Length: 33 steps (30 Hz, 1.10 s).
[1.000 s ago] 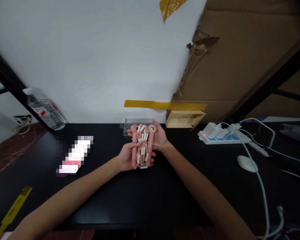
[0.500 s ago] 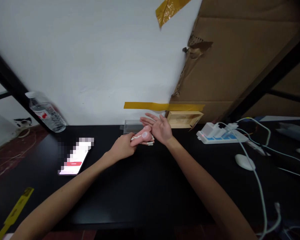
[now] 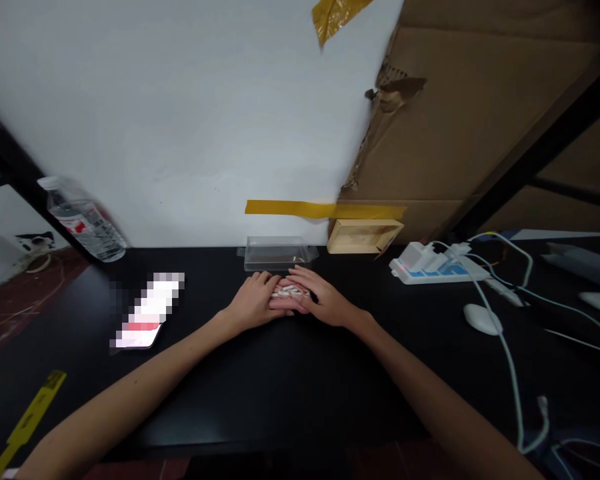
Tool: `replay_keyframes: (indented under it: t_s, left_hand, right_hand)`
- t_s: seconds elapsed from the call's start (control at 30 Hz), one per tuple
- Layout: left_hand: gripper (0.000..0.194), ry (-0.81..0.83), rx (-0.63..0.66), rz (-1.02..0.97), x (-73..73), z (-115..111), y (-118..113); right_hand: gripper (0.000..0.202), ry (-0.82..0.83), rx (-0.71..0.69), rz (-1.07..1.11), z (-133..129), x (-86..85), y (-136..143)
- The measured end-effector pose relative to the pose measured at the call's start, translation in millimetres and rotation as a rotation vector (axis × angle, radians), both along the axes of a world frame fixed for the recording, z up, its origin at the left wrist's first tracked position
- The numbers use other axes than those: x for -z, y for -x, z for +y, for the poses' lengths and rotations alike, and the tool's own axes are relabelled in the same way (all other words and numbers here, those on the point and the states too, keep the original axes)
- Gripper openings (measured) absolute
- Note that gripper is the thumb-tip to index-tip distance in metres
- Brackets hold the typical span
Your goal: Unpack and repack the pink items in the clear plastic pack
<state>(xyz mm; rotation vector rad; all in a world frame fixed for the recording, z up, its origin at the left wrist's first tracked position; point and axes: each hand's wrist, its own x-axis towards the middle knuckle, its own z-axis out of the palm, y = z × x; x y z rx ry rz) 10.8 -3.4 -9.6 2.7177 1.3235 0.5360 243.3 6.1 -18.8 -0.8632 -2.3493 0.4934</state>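
Between my hands, low over the black table [image 3: 260,393], is a small pink object with several short white stick-like pieces [image 3: 286,291] showing along its top. Its exact kind I cannot make out. My left hand [image 3: 254,300] is closed round its left end, with the fingers over the far side and the thumb near the front. Curled against the right end is my right hand [image 3: 325,300], its fingers along the back and its thumb at the near side. Just behind them a clear plastic tray [image 3: 273,255] lies by the wall.
A wooden box [image 3: 365,237] leans at the back, right of the tray. On the right are a power strip [image 3: 435,268] with cables and a white mouse [image 3: 483,319]. At left are a lit phone [image 3: 153,310], a water bottle [image 3: 87,223] and a yellow strip [image 3: 30,417].
My right hand has turned from an open palm to closing round the object's right end. The pink object has been turned and lowered, so the white pieces face up and the tray shows more.
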Motion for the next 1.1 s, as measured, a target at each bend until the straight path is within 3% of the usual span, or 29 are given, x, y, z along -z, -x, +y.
replay_keyframes:
  t_s: [0.17,0.33,0.6,1.1]
  left_hand:
    - [0.077,-0.020,0.069,0.003,5.1,-6,11]
    - [0.066,-0.040,0.147,-0.020,14.8,-8,30]
    - [0.069,0.088,0.150,-0.055,20.5,-4,51]
    - [0.070,0.059,0.122,0.013,21.6,2,39]
  right_hand:
    - [0.070,-0.005,-0.005,-0.140,-2,5.2,2]
    - [0.084,0.013,0.073,-0.233,-4,5.0,4]
    - [0.090,0.001,0.105,-0.265,-4,5.4,-5]
    - [0.086,-0.001,0.067,-0.261,-4,9.0,-1]
